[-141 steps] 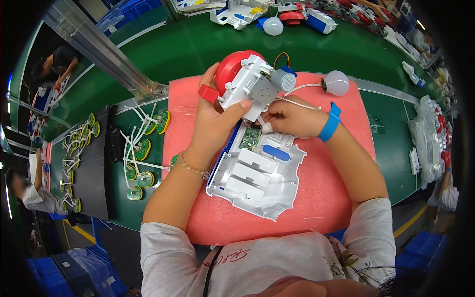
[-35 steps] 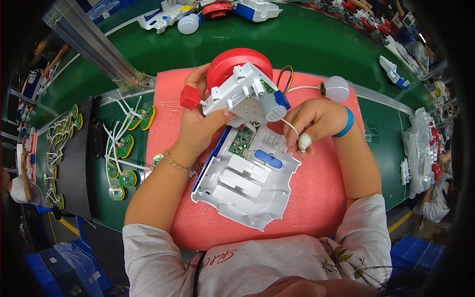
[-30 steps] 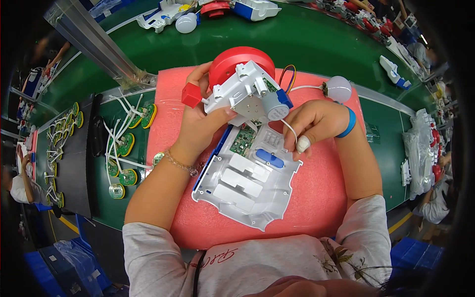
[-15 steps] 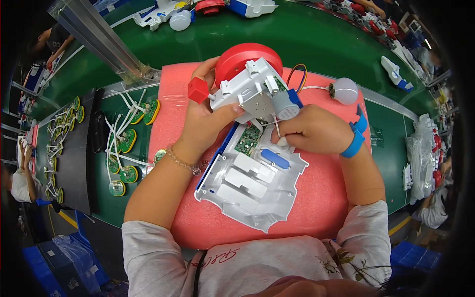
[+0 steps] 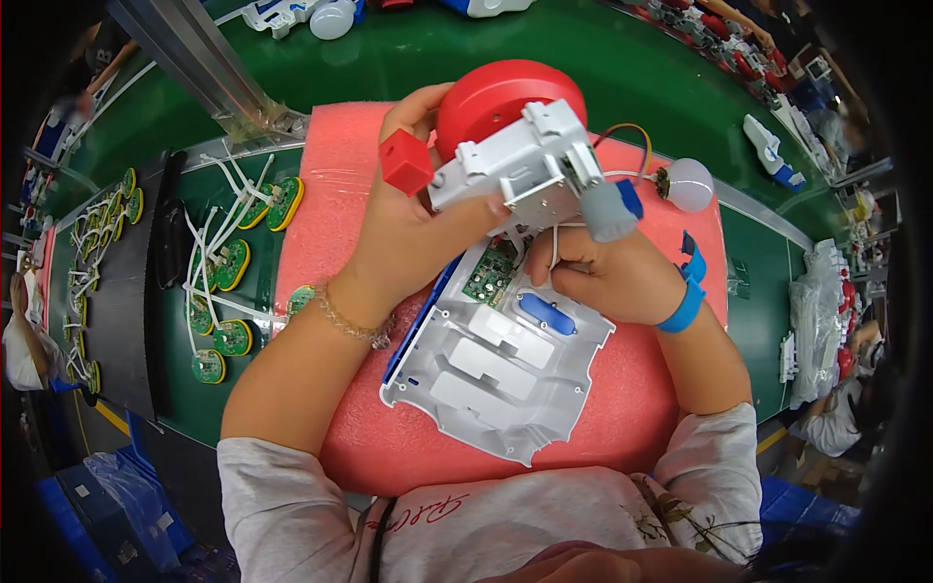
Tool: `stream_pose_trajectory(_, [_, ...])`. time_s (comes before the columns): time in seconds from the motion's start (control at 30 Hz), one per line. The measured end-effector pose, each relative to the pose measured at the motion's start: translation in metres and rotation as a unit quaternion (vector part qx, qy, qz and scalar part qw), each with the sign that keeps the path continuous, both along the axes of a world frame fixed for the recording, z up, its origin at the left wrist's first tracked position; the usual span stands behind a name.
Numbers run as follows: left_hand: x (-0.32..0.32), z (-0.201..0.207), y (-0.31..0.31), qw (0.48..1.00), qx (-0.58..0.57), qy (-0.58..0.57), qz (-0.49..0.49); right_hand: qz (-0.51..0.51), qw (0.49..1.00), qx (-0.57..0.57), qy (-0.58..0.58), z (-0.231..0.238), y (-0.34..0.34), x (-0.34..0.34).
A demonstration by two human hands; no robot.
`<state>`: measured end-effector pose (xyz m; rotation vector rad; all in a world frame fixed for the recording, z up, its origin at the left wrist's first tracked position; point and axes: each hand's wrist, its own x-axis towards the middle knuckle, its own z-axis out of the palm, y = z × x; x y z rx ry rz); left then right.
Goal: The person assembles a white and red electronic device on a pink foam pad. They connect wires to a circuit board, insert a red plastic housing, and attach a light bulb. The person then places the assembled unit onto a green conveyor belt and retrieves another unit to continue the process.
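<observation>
My left hand is closed around a white plastic motor unit, its thumb lying along the near side. The unit carries a red wheel, a red cube on its left and a grey cylindrical motor on its right. Beneath it lies a white plastic shell, inner side up, with a green circuit board and a blue oval piece. My right hand is closed below the motor, pinching a thin white cable; its fingertips are partly hidden.
Pink foam lies under the work. A white round bulb hangs on wires at the right. Several green round circuit boards with white cables lie left, beside a black strip. A metal post rises at the far left.
My left hand has lifted and tilted the motor unit, shifting it slightly right and away from me. My right hand has turned a little, its fingers curled more beneath the motor.
</observation>
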<state>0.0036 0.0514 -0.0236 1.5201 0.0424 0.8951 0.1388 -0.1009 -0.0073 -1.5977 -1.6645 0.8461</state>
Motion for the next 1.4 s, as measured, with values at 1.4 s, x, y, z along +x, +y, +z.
stream_pose_trajectory(1.4, [-0.003,0.006,0.016,0.994,0.049,0.083,-0.054,0.057,0.937,0.020,-0.345,0.014,-0.007,-0.023])
